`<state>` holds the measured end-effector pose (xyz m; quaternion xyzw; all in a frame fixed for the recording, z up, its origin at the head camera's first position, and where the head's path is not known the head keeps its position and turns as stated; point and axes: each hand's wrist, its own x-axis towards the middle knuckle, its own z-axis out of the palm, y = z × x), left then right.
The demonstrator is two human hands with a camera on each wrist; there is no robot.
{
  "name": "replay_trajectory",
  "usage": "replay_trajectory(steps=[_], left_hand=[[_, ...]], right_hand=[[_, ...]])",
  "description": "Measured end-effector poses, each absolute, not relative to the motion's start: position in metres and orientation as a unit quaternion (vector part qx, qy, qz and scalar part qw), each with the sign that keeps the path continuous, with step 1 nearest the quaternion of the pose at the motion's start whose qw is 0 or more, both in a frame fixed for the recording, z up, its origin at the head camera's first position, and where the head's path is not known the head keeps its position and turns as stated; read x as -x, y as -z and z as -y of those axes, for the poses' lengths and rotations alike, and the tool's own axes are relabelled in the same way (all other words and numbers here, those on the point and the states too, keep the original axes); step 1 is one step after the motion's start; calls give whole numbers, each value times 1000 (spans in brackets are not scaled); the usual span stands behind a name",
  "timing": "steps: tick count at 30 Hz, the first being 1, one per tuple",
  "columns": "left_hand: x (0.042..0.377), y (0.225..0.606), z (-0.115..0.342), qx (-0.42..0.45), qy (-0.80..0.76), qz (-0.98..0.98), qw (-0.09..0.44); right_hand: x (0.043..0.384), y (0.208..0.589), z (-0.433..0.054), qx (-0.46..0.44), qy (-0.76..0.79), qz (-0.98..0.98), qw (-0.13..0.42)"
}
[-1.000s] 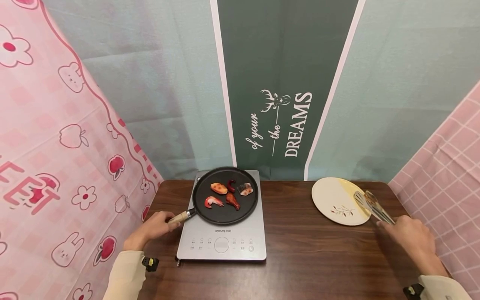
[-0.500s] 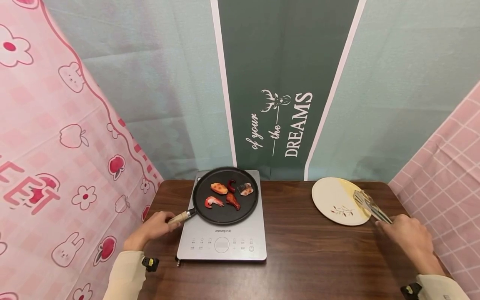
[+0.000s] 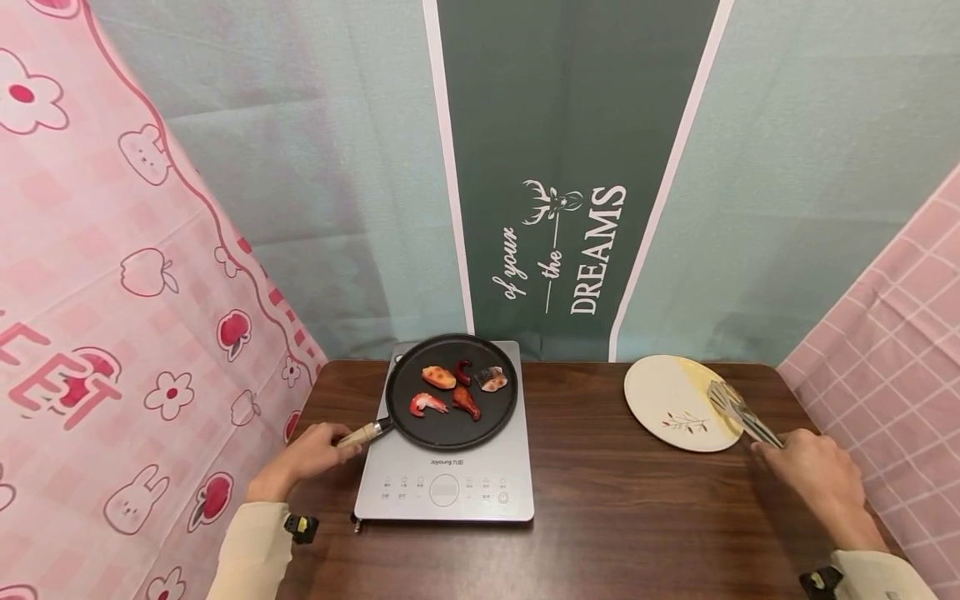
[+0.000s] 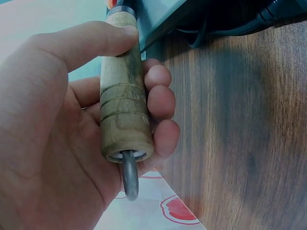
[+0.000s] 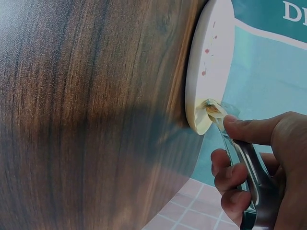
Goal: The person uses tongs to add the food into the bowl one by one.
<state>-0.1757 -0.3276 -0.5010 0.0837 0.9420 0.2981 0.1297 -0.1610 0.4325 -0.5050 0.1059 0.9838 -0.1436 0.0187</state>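
My left hand (image 3: 311,456) grips the wooden handle (image 4: 122,105) of a flat black frying pan (image 3: 453,431), its thumb along the top and its fingers curled underneath. In the pan lie a shrimp (image 3: 427,405), a drumstick (image 3: 467,404), a dark red chili (image 3: 461,372), a fish piece (image 3: 492,379) and an orange-brown oval piece (image 3: 438,377). Over at the right, my right hand (image 3: 813,471) holds metal tongs (image 5: 247,160) between thumb and fingers. The tongs' tips are at the yellow side of a cream plate (image 3: 652,396); whether they hold anything is unclear.
Under the pan is a silver induction cooker (image 3: 405,500) with a button panel. A dark cable (image 4: 230,31) runs beside it. The brown wooden table (image 3: 592,500) is bounded by a green cloth (image 3: 375,208) behind and pink cloths at both sides.
The arms of the tongs have come closer together at the plate, and my right hand has shifted slightly left. My left hand, the pan and the food have stayed put.
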Motion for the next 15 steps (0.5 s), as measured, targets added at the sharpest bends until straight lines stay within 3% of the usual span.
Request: replay_trajectory(steps=[15], left_hand=[[175, 499, 326, -82, -303, -939, 140]], right_hand=[[160, 507, -433, -98, 141, -985, 10]])
